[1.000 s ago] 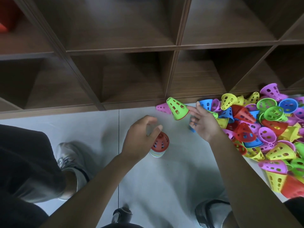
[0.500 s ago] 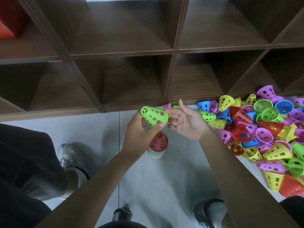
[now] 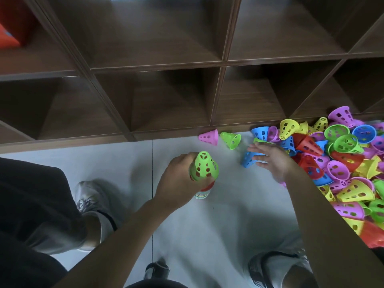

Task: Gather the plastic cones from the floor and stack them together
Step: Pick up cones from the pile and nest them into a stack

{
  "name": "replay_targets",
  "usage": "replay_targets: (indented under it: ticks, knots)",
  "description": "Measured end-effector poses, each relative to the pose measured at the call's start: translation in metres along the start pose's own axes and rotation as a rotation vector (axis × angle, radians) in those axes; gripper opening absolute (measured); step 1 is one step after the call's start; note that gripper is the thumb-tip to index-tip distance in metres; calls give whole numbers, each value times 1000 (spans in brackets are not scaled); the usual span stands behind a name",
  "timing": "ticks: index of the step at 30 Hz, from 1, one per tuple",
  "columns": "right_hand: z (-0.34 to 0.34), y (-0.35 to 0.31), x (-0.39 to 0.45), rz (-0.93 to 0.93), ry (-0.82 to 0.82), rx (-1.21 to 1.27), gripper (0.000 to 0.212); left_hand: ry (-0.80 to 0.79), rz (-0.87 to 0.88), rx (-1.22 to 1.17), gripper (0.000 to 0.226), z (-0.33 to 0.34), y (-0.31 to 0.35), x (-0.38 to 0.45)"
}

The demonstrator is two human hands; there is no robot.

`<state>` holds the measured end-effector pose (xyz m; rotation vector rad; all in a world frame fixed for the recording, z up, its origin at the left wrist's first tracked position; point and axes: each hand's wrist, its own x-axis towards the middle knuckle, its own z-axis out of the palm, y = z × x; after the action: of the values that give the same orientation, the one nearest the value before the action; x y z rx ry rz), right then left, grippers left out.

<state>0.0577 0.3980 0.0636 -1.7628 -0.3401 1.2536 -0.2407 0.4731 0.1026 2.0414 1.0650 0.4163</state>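
Observation:
My left hand (image 3: 178, 179) grips a green perforated cone (image 3: 204, 166) and holds it on top of a short stack of cones (image 3: 202, 193) standing on the floor; red and striped rims show beneath it. My right hand (image 3: 270, 157) hovers with fingers spread over a blue cone (image 3: 248, 159) lying at the left edge of a big pile of cones (image 3: 342, 163) in several colours. Whether its fingers touch the blue cone is unclear because of blur. A pink cone (image 3: 207, 137) and another green cone (image 3: 231, 139) lie on their sides by the shelf base.
A dark wooden cubby shelf (image 3: 187, 65) runs along the far side of the pale floor (image 3: 228, 215). My shoes (image 3: 87, 200) and knees flank the stack. An orange object (image 3: 8, 38) sits in an upper left cubby.
The green cone passed from my right hand to my left, which lowered it onto the stack. My right hand swung back right to the pile's edge, over the blue cone.

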Motion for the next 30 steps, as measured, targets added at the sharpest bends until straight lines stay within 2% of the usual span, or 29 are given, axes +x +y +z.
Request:
replay_targets:
  ticks: [4,11,14,18,23,25,30]
  knots:
    - [-11,24,15,13,184,-28,15,-34,15,87,61,2,-1,-3]
    - [-10,48,25,-107,221,-378,46,-78,-31,178,65,12,-19,-7]
    - [-24,62,41,-65,177,-493,49,-93,-46,186,65,12,-21,-7]
    - [-35,77,66,-47,138,-562,65,-96,-24,202,61,12,-23,-7]
    - [-11,59,55,-73,194,-633,45,-90,-18,162,59,9,-24,-5]
    - [-3,55,54,-64,221,-583,38,-94,-29,147,65,8,-21,-3]
    - [16,35,36,-41,158,-173,27,-114,-48,109,83,4,-14,2]
